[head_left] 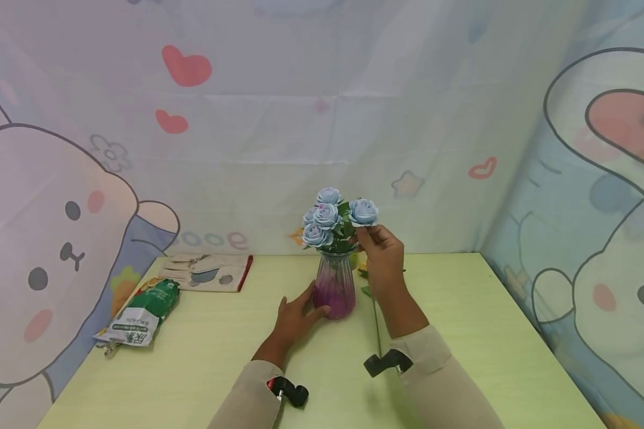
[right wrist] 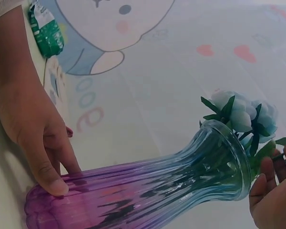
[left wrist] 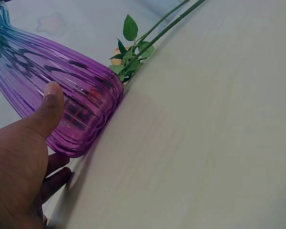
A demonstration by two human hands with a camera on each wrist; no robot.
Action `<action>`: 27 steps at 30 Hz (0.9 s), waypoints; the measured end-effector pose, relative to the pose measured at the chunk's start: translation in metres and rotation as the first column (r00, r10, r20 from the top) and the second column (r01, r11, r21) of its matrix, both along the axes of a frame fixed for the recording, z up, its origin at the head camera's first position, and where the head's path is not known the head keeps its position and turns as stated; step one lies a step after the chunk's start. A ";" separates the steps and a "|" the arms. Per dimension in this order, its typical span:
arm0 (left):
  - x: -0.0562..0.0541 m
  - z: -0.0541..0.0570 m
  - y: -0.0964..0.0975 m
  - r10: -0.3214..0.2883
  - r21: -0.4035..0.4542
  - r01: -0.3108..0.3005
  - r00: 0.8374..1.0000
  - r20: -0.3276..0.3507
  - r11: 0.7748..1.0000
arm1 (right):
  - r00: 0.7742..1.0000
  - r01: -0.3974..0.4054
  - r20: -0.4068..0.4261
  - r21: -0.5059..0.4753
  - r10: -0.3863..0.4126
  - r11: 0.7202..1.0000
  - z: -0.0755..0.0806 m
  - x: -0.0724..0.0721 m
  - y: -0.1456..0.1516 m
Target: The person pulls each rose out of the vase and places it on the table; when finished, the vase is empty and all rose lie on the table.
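A ribbed glass vase [head_left: 335, 289], purple at the base and clear bluish at the neck, stands upright on the table. My left hand [head_left: 296, 319] grips it low down; in the left wrist view the thumb lies along the purple glass [left wrist: 81, 95], the other fingers partly hidden behind. Several light blue roses [head_left: 326, 215] with green leaves stand in the vase. Over the rim's right side, my right hand [head_left: 384, 256] pinches the stem of one blue rose [head_left: 364, 212] just under its bloom. In the right wrist view, curled fingers [right wrist: 269, 179] show beside the rim.
Right of the vase a yellow flower [head_left: 362, 269] lies on the table, its long green stem pointing toward me. At the left are a green and white packet [head_left: 145, 313] and a pair of pale gloves [head_left: 209, 273]. A printed cloth [head_left: 279, 137] hangs behind the table.
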State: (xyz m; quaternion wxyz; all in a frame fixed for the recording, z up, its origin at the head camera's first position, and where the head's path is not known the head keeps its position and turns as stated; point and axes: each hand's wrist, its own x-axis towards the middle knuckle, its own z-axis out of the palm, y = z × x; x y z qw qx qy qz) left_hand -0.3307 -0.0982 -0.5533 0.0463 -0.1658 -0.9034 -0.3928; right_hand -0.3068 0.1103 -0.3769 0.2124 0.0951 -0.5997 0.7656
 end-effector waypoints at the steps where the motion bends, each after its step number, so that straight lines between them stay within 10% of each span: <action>1: 0.000 0.000 0.000 0.001 0.002 -0.001 1.000 0.001 1.000 | 1.000 0.005 -0.001 0.007 -0.005 1.000 0.000 0.000 0.000; 14: 0.000 0.000 0.000 0.002 -0.006 -0.002 1.000 -0.017 1.000 | 0.950 0.222 -0.269 0.232 -0.156 0.947 -0.005 -0.003 0.003; 22: -0.002 -0.001 0.000 0.002 -0.030 -0.002 1.000 -0.009 1.000 | 0.775 0.520 -0.573 0.337 -0.267 0.785 -0.013 -0.010 0.002; 27: -0.001 0.002 0.000 -0.005 -0.031 0.005 1.000 -0.012 0.999 | 0.705 0.593 -0.635 0.285 -0.315 0.753 -0.015 -0.011 -0.003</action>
